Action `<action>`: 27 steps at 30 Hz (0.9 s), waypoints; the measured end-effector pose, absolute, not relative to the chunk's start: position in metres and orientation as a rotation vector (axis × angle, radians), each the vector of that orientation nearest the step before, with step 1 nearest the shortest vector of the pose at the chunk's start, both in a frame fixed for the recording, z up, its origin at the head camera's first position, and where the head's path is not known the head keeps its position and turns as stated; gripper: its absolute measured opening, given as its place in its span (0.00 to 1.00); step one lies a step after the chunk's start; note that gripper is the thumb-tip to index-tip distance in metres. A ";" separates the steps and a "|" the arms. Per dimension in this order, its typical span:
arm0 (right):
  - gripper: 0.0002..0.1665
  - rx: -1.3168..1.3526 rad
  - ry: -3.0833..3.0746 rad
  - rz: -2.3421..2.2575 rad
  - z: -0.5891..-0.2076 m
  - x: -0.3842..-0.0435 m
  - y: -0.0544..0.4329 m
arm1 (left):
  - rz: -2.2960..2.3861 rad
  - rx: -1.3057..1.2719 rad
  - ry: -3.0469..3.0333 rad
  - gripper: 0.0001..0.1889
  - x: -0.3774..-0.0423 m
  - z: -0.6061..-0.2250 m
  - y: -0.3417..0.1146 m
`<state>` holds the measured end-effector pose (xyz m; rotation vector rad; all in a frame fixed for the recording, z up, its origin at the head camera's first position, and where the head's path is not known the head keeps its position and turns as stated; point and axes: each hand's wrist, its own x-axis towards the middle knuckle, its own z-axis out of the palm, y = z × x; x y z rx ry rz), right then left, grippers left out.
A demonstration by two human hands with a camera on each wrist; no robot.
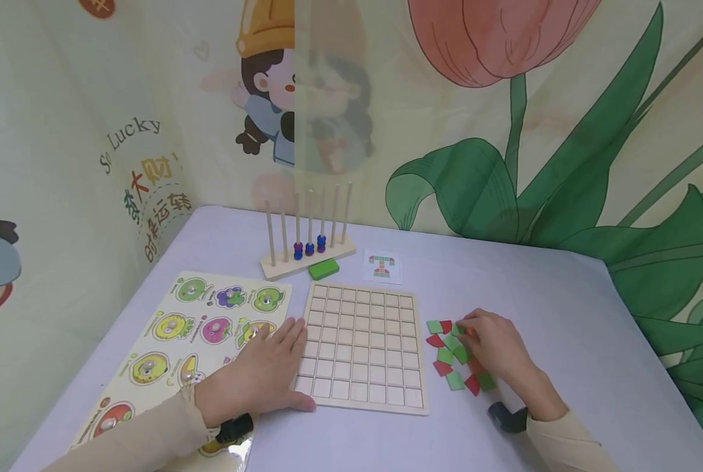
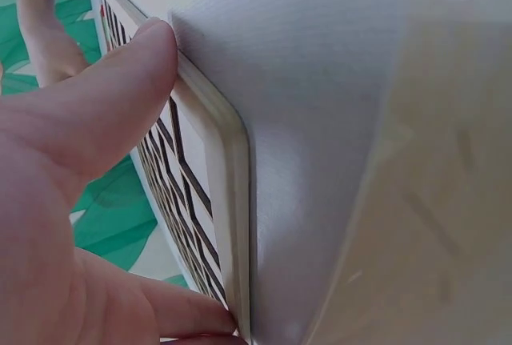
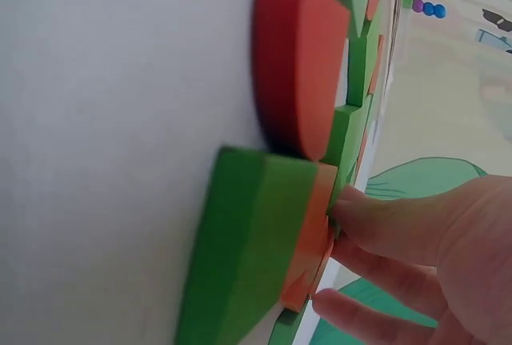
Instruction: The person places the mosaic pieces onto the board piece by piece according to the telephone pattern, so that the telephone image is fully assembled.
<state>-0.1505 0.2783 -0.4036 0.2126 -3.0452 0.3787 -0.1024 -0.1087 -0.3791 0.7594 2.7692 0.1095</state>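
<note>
A square wooden grid board (image 1: 360, 359) lies flat on the table. My left hand (image 1: 268, 373) rests along its left side, fingers extended; in the left wrist view the thumb touches the rim of the board (image 2: 232, 153). To the right of the board lies a loose group of small red, green and orange blocks, among them a red block (image 1: 436, 341) and a green block (image 1: 455, 381). At the far side of this group my right hand (image 1: 498, 341) pinches a green block (image 1: 457, 329) between thumb and fingers. Fingers partly hide that block in the right wrist view.
Behind the board stand a wooden peg counter (image 1: 310, 257) with blue and purple beads, a green block (image 1: 324, 269) and a pattern card (image 1: 382, 266). A fruit puzzle board (image 1: 168, 298) lies on the left, partly under my left arm. A printed curtain borders the table's back.
</note>
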 end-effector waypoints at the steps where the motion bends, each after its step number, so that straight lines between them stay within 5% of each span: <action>1: 0.19 0.215 -3.046 0.382 -0.404 -0.151 0.278 | 0.105 0.762 2.770 0.62 -0.102 -0.380 -0.109; 27: 0.20 0.393 -2.980 0.523 -0.393 -0.159 0.261 | 0.122 0.748 2.769 0.61 -0.102 -0.381 -0.109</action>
